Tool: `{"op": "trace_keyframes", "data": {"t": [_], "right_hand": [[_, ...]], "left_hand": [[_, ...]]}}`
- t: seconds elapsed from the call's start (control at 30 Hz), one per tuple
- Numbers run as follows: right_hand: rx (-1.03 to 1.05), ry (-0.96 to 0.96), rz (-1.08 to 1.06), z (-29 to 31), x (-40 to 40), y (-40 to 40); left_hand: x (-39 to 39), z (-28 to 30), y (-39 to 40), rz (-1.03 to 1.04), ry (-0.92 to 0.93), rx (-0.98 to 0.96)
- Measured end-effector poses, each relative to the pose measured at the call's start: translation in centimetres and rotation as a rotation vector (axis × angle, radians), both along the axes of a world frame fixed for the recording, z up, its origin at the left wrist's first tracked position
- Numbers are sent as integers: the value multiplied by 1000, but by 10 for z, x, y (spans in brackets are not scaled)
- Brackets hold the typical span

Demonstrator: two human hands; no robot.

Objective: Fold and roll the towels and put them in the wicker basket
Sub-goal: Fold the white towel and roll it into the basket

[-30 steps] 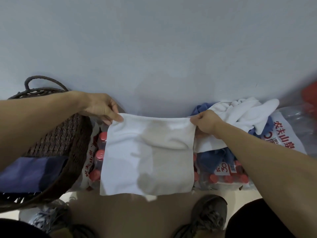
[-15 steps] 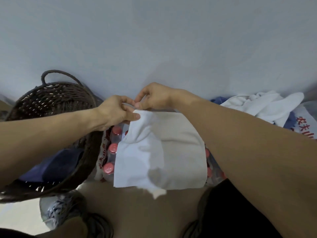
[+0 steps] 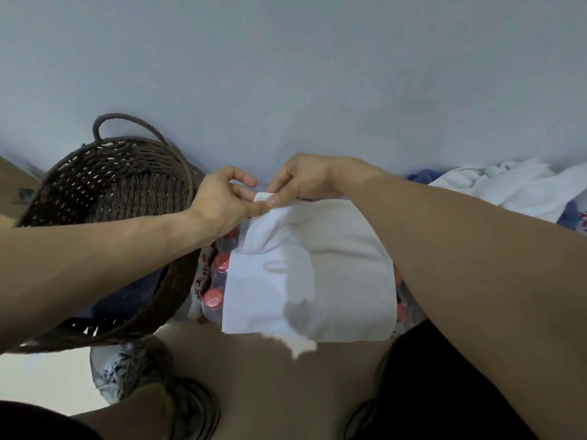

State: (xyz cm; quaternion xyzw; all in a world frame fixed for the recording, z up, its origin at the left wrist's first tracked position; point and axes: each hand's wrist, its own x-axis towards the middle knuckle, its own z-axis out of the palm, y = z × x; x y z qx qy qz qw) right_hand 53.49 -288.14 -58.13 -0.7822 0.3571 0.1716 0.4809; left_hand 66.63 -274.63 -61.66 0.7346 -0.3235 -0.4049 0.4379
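Pale wall behind; white towel point(image 3: 317, 281) hanging, folded, beside wicker basket point(image 3: 111, 198).
Left hand point(image 3: 222, 201) and right hand point(image 3: 301, 182) pinch its top corners together (soft, light, limp); hold by edges.

I see a plain white cloth towel point(image 3: 320, 274) hanging folded in half, its two top corners brought together and pinched at one point, the doubled sheet draping down with a rumpled crease near the top left and a ragged corner peeking below its bottom edge. To its left sits a round dark-brown wicker basket point(image 3: 108, 185) with a loop handle, tilted toward me, something dark blue lying inside. At far right I make out a heap of crumpled white towels point(image 3: 508, 188), unfolded.
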Motion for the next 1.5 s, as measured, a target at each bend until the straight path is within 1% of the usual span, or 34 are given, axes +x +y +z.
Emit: {"op": "trace_keyframes", "data": {"t": [0.13, 0.17, 0.3, 0.4, 0.47, 0.57, 0.6, 0.67, 0.77, 0.87, 0.93, 1.0, 1.1, 1.2, 1.3, 1.37, 1.5], "right_hand": [[-86, -218, -236, -9, -2, -1], [-123, -238, -262, -11, -2, -2], [-225, -140, -151, -23, 2, -3], [-296, -59, -85, -29, 2, -4], [-315, -45, -99, -31, 3, -5], [-312, -42, -151, -34, 6, -7], [-327, -28, -126, -34, 8, -7], [-365, 14, -46, -34, 12, -4], [-413, 46, -5, -33, 17, -1], [-397, 20, -42, -36, 20, 1], [-401, 6, -4, -37, 23, 7], [-410, 20, 45, -42, 28, 16], [-411, 33, 32, -56, 40, 27], [-449, -18, -120, -72, 51, 31], [-575, -102, -205, -90, 52, 38], [-628, -142, -180, -102, 49, 40], [-696, -198, -177, -113, 47, 39]], "left_hand": [[-11, -9, 11, 0, -67, 82], [-16, -11, 19, -20, -88, 97], [-32, -14, 57, -120, -161, 203], [-41, -13, 79, -64, -131, 178], [-47, -14, 92, -4, -111, 177], [-57, -25, 116, -32, -119, 200], [-61, -29, 125, -41, -134, 210], [-72, -37, 143, 0, -224, 233], [-89, -45, 162, 137, -275, 166], [-100, -53, 171, 130, -337, 118], [-101, -57, 178, 127, -355, 107], [-98, -60, 185, 131, -325, 112], [-96, -61, 191, 161, -202, 145], [-93, -64, 195, 97, -199, 249], [-83, -63, 203, 71, -174, 340], [-78, -62, 204, 145, -111, 326], [-80, -60, 201, 468, 165, 221]]}}
